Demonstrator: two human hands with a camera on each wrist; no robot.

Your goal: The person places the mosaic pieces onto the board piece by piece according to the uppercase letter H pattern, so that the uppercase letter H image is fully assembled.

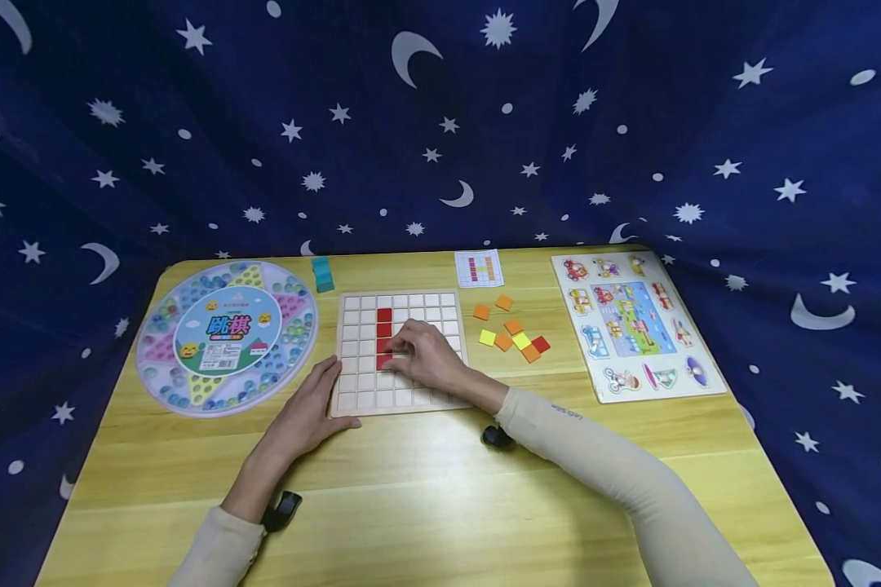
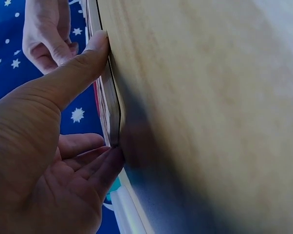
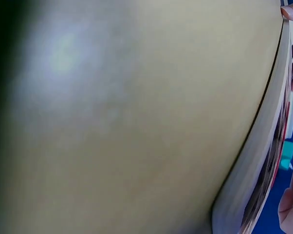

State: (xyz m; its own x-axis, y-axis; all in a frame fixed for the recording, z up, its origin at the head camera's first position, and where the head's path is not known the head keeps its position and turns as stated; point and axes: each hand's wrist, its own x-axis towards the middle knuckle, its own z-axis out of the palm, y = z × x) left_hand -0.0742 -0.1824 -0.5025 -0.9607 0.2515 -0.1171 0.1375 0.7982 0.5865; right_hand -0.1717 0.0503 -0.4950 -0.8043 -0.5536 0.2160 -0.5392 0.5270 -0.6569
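A wooden grid board (image 1: 356,402) lies flat on the table, with several red square tiles (image 1: 385,315) in one column left of its middle. Over that column, my right hand (image 1: 429,356) has its fingers curled and pinches the lowest red tile (image 1: 382,362), partly covered by the fingertips. My left hand (image 1: 304,412) rests at the board's near left corner, fingers along the left side and thumb at the front edge. In the left wrist view, the thumb and fingers of the left hand (image 2: 54,126) touch the board's edge (image 2: 112,105).
Loose orange (image 1: 482,311), yellow (image 1: 488,337) and red tiles (image 1: 540,344) lie right of the board. Behind them is a pattern card (image 1: 479,282). Teal blocks (image 1: 323,275) and a round Chinese checkers set (image 1: 227,334) stand left, a picture puzzle (image 1: 635,326) right.
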